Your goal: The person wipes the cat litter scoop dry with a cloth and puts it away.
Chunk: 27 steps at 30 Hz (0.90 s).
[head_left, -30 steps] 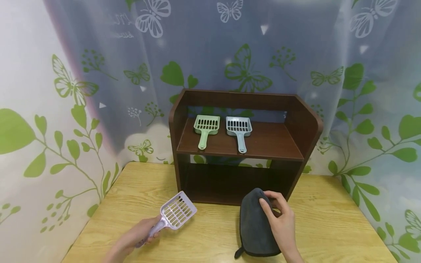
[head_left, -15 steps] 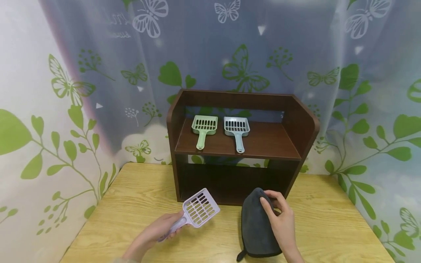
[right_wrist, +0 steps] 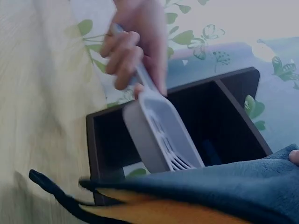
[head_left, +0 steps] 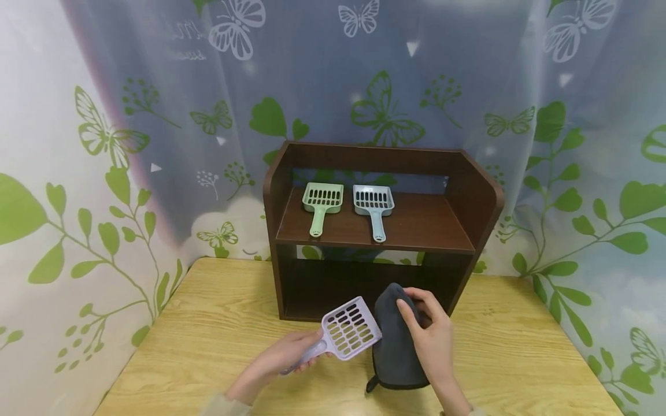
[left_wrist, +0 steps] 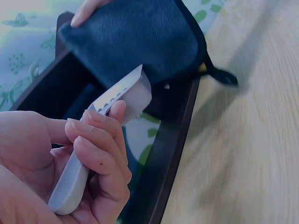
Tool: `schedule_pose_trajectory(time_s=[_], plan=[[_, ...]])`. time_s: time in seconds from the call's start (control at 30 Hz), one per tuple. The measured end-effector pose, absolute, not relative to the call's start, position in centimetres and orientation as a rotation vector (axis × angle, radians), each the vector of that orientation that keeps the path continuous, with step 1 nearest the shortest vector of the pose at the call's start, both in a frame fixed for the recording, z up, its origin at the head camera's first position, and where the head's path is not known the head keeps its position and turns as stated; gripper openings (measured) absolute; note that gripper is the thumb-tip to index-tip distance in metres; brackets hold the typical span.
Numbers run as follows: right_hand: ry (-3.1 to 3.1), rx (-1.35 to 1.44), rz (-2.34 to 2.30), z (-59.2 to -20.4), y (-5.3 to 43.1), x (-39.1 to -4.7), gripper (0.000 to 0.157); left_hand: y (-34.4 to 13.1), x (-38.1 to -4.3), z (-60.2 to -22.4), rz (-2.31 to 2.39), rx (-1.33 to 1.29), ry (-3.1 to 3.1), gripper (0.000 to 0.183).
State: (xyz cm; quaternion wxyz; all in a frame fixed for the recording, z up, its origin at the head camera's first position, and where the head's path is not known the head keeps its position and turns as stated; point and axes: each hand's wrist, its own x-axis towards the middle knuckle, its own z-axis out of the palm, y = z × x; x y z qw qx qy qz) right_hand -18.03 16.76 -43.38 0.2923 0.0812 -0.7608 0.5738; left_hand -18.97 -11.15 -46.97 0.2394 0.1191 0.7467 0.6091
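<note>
My left hand (head_left: pixel 291 353) grips the handle of a lavender slotted litter scoop (head_left: pixel 312 350) over the front of the table. The scoop's far edge meets the left side of a folded dark grey-blue cloth (head_left: pixel 399 355) in the head view; I cannot tell whether they touch. My right hand (head_left: pixel 434 341) pinches the top corner of this cloth between thumb and fingers. The cloth has black edging and a hanging loop (left_wrist: pixel 222 76); an orange inner side (right_wrist: pixel 159 210) shows in the right wrist view. There, the cloth hides the scoop's front end.
A dark brown two-level shelf (head_left: pixel 458 231) stands behind my hands on the wood-grain table (head_left: pixel 208 312). A green litter scoop (head_left: pixel 319 218) and a light blue one (head_left: pixel 377 221) lie on its upper level. Behind hangs a leaf-and-butterfly curtain (head_left: pixel 312 69).
My left hand has carried the lavender scoop rightward to the cloth's side. My right hand, with the cloth's corner pinched, has moved slightly up and left.
</note>
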Motion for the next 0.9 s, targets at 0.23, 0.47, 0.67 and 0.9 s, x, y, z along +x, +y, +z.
schedule_pose_trajectory(time_s=[0.23,0.47,0.67,0.9], plan=[[-2.074,0.303,1.493,-42.4,14.0,-17.2,0.025,-9.2,-19.2,-46.4,1.674,0.359,2.056,0.049],[-2.133,0.513,1.249,-45.0,13.6,-18.3,0.026,-8.4,-19.3,-45.9,1.694,0.378,2.045,0.050],[-2.122,0.609,0.971,-46.1,13.3,-18.8,0.031,-8.1,-19.4,-45.4,1.687,0.382,2.029,0.051],[-2.117,0.627,0.830,-46.4,12.6,-18.6,0.026,-7.4,-19.3,-45.1,1.721,0.366,1.923,0.050]])
